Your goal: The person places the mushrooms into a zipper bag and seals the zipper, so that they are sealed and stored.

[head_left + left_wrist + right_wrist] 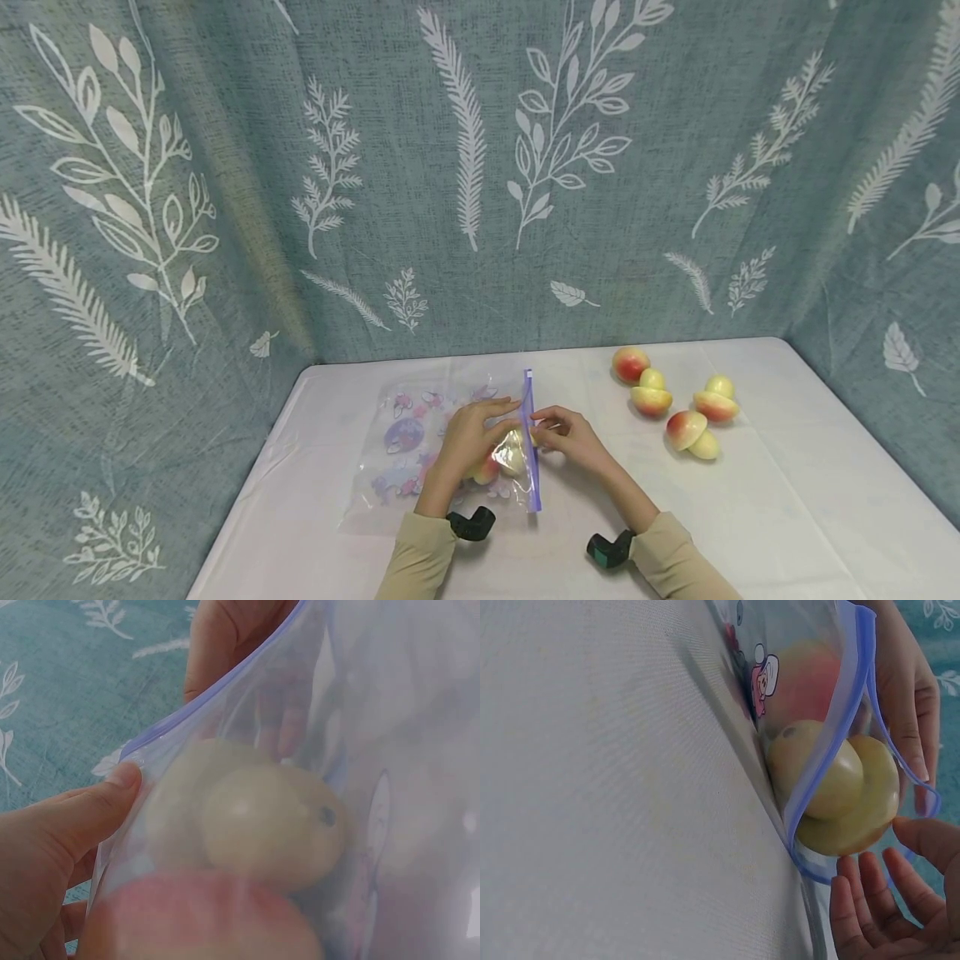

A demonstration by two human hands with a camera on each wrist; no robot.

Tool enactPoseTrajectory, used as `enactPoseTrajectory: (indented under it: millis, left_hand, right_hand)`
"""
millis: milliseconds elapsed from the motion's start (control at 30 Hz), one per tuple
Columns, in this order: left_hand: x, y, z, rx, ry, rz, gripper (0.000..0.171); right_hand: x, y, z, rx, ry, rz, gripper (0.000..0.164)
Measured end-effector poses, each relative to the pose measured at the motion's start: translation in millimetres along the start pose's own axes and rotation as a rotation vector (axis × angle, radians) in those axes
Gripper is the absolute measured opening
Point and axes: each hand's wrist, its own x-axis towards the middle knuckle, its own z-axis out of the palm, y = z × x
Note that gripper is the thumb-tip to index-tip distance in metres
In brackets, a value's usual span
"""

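Note:
A clear zip bag (405, 437) with purple trim lies on the table, its mouth facing right. Inside it are red-and-yellow toy mushrooms; a red cap (802, 686) shows through the film. My left hand (472, 437) lies over the bag near its mouth; in the left wrist view its thumb (112, 791) grips the purple edge. At the opening, my right hand (566, 437) holds a yellow toy mushroom (847, 791), thumb and fingertips at its cap rim. That mushroom is mostly within the bag's mouth.
Several more toy mushrooms lie to the right: one at the back (630, 365), one beside it (651, 400), one farther right (716, 407) and one nearer (686, 431). A white cloth covers the table (795, 517). A patterned blue-green curtain (480, 183) stands behind.

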Motion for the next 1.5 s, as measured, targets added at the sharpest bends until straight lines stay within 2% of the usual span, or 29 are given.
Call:
enactPoseTrajectory:
  millis: [133,333,567,1000,1067,1300,1500]
  left_hand:
    - [-0.2,0.0,0.1,0.004,0.004,0.005,0.035]
    - [-0.7,0.7,-0.3,0.002,0.002,0.004,0.034]
    - [-1.7,0.8,-1.0,-0.012,-0.019,-0.002,0.036]
    - [-0.6,-1.9,-1.1,0.015,-0.011,0.006,0.034]
    - [-0.6,-1.9,-1.0,0.014,-0.010,0.008,0.035]
    - [-0.2,-1.9,-0.1,0.014,-0.004,0.015,0.035]
    - [0.7,-2.2,0.7,0.017,-0.007,0.010,0.036]
  right_hand:
    - [3.9,17.2,-1.1,0.002,-0.007,-0.029,0.031]
    - [2.5,17.5,-1.3,-0.002,-0.036,-0.070,0.032]
    - [2.5,15.4,0.2,-0.037,-0.042,-0.045,0.032]
    - [-7.2,-20.7,0.6,-0.078,-0.072,-0.055,0.030]
    - [-6.6,-18.0,-0.9,-0.086,-0.072,-0.067,0.030]
    - [0.7,12.5,-8.6,-0.133,-0.039,-0.072,0.032]
    - [-0.9,11.5,-14.7,-0.151,-0.022,-0.069,0.032]
